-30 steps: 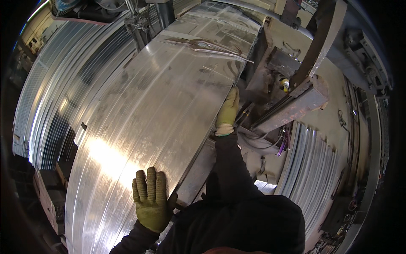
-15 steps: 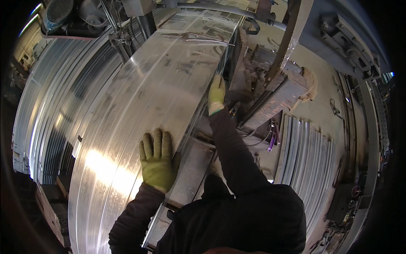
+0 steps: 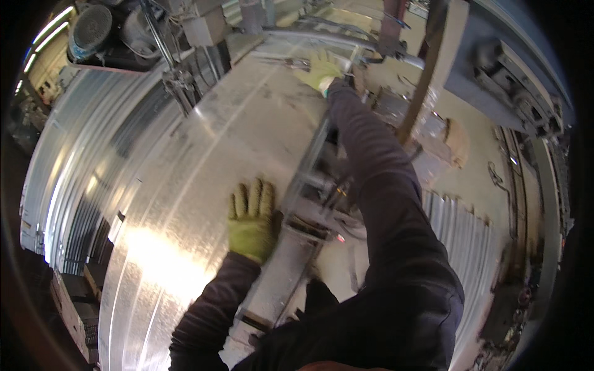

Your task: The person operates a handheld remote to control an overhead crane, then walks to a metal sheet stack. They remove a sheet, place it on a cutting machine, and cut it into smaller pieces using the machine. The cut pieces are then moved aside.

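Long, shiny metal profiles (image 3: 204, 167) lie side by side in front of me and form a broad flat surface. My left hand (image 3: 252, 224), in a green glove, lies flat near their right edge with the fingers stretched out. Farther off, my gloved right hand (image 3: 320, 71) reaches over the far end of the profiles with its fingers spread. Close to that hand, some thin dark strips (image 3: 281, 62) lie across the metal; whether the fingers touch them is unclear in the blur.
More metal profiles (image 3: 68, 154) are stacked on the left. A motor (image 3: 93, 28) sits at the upper left. A slanted steel post (image 3: 430, 80) and a grey machine housing (image 3: 504, 68) stand on the right. Lower right, several long bars (image 3: 464, 232) lie in a row.
My right hand has left the right edge of the profiles and moved forward and up over their far end, fingers now spread. My left hand appears slightly farther right, still flat.
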`<state>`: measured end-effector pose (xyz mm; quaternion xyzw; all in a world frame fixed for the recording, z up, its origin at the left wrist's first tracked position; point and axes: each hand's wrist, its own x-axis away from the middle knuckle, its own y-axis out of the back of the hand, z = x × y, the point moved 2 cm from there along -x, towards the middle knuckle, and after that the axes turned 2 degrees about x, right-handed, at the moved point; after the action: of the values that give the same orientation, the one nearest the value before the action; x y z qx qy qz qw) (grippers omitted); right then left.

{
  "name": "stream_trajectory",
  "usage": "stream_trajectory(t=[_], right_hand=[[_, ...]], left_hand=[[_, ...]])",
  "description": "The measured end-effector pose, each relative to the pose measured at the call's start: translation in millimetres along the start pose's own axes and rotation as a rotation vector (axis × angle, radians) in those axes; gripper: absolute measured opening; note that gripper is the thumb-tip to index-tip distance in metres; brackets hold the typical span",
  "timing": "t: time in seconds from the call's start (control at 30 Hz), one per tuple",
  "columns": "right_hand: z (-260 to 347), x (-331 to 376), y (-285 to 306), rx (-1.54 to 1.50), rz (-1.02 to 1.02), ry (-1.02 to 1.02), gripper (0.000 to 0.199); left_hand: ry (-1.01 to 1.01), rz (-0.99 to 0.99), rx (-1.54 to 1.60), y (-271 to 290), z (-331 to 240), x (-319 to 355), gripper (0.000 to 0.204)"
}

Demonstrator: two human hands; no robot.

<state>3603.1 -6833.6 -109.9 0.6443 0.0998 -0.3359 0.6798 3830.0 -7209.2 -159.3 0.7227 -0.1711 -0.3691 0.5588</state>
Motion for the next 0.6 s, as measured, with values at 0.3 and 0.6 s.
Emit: stream_trajectory(t=[0.3,0.6], right_hand=[[-22.0,-60.4,-52.5,0.045,0.348,-0.072,0.086],[12.2,58.3,30.5,-0.322,0.472,-0.062,0.075]], left_hand=[[0.029,0.008,0.064,-1.2,-15.1,-56.8,0.064],[0.005,-0.074,0.039,-40.8,-18.9,-103.7,0.061]])
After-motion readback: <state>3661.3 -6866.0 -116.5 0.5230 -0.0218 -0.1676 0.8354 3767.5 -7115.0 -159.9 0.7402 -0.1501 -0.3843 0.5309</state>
